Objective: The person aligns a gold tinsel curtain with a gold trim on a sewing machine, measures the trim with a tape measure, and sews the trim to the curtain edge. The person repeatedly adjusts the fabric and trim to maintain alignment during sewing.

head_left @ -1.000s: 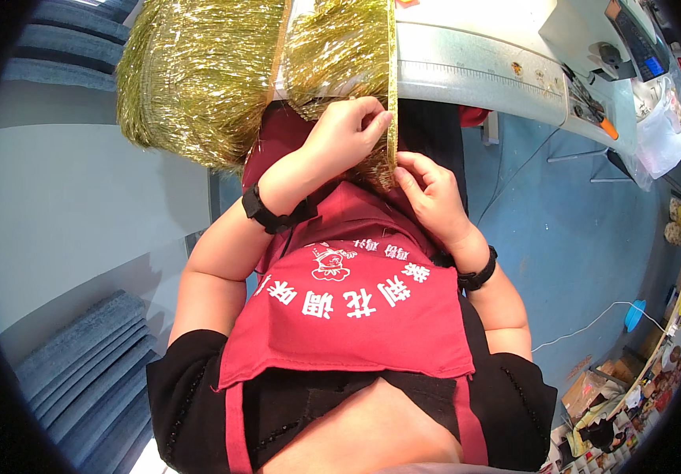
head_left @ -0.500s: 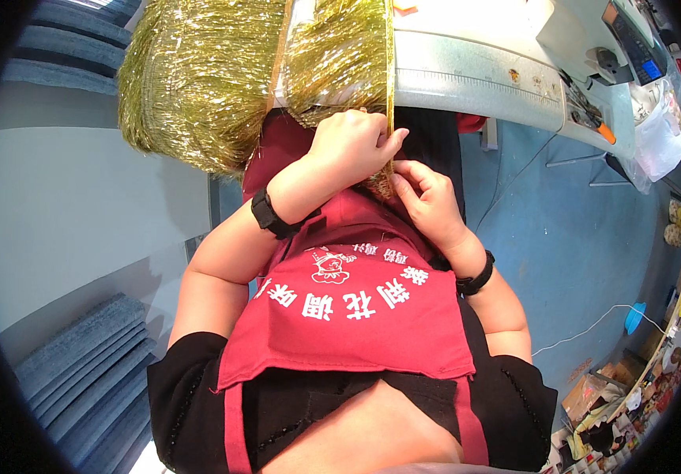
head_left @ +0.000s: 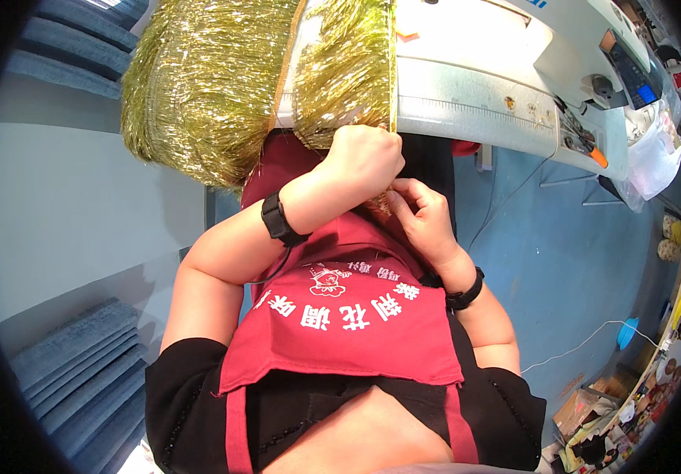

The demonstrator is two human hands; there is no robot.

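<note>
A strip of shiny gold-green tinsel fringe [head_left: 340, 75] hangs over the front edge of the sewing table, toward my lap. My left hand [head_left: 364, 162] is closed round the strip's straight edge band, just off the table edge. Slightly lower and to the right, my right hand [head_left: 427, 217] pinches the same trim between thumb and fingers. The part of the fringe between my hands and the apron is mostly hidden.
A thick bundle of the same fringe [head_left: 206, 87] hangs at the left. A white sewing machine [head_left: 573, 51] stands on the table [head_left: 467, 95]. Orange-handled scissors [head_left: 598, 156] and a white plastic bag [head_left: 656, 166] are at its right end. Blue-grey slabs [head_left: 80, 363] lie at lower left.
My left hand has shifted a little to the right, and its thumb, stuck out before, is now curled in. The right hand keeps its pinch. The whole view has shifted slightly.
</note>
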